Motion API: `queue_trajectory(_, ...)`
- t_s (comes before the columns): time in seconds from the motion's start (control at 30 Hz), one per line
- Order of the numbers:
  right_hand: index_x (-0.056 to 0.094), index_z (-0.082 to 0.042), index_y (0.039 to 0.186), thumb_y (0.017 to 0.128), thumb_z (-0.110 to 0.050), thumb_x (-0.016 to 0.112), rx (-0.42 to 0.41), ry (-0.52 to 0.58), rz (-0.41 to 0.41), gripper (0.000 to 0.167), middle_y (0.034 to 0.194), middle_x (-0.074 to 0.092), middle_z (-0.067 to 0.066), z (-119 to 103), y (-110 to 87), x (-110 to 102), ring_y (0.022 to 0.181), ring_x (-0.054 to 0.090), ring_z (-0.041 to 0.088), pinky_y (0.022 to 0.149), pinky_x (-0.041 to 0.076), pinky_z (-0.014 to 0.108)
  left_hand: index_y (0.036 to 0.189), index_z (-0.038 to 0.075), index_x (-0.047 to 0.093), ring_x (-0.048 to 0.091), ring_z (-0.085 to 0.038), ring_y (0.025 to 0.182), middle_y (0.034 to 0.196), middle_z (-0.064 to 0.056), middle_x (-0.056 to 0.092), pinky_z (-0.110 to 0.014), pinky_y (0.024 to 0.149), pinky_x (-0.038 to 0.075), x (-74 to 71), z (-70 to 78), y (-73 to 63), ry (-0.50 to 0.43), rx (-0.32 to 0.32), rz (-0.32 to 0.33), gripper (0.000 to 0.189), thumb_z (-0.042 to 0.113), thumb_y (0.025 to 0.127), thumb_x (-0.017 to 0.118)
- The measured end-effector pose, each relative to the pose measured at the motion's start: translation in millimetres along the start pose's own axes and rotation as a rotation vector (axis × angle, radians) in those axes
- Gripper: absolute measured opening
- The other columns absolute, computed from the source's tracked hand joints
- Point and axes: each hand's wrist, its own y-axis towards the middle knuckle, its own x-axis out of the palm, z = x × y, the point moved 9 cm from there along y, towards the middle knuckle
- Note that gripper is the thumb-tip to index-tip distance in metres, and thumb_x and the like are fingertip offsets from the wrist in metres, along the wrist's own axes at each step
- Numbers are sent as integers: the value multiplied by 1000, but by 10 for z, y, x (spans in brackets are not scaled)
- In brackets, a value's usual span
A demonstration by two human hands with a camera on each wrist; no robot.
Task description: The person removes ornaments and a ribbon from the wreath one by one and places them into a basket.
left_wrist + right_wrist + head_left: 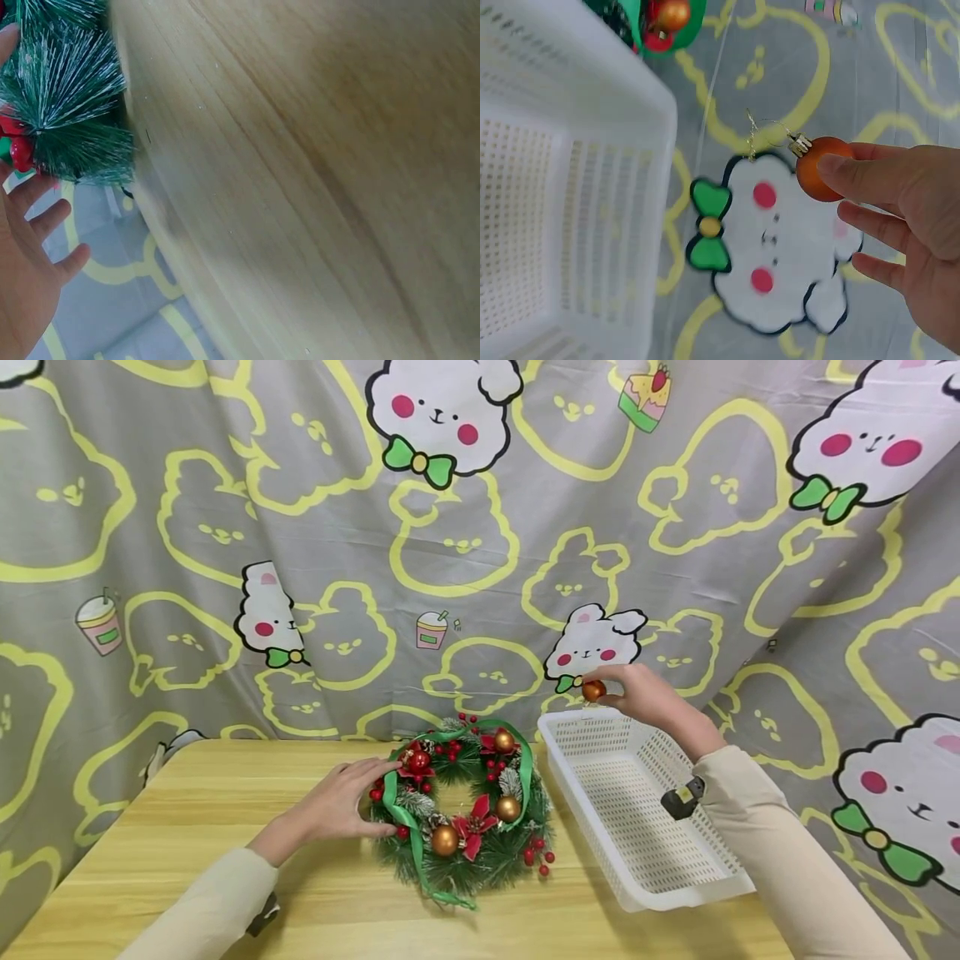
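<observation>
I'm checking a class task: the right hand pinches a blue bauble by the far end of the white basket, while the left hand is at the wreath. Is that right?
Not quite: the bauble is orange, not blue, as the right wrist view shows. The right hand does pinch it by the far end of the white basket, while the left hand is at the wreath.

Head camera faces forward-down; nearer wrist cameras share its wreath (487, 872).
</observation>
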Motion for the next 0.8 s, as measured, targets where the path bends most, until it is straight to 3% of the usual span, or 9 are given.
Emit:
queue_trajectory(0.3,73,-3,122,88,-1,75,139,-18,4,34,114,74,22,511,-188,87,105,69,44,88,55,59,155,19,44,49,-42,140,153,-18,51,-71,108,38,-3,-7,-3,6,6,9,103,77,74,71)
queue_trajectory(0.57,72,-2,124,89,-6,76,228,-33,-25,35,116,73,23,905,-317,337,105,68,46,84,55,59,155,19,44,49,-41,140,152,-19,51,-71,107,38,4,-18,-7,6,0,8,103,77,74,71)
queue_trajectory(0.8,72,0,124,88,-2,76,278,11,-41,37,121,71,24,1115,-431,561,114,64,48,91,53,61,155,19,44,47,-42,141,153,-18,50,-71,109,37,18,-16,-7,-4,-8,-6,104,78,74,71)
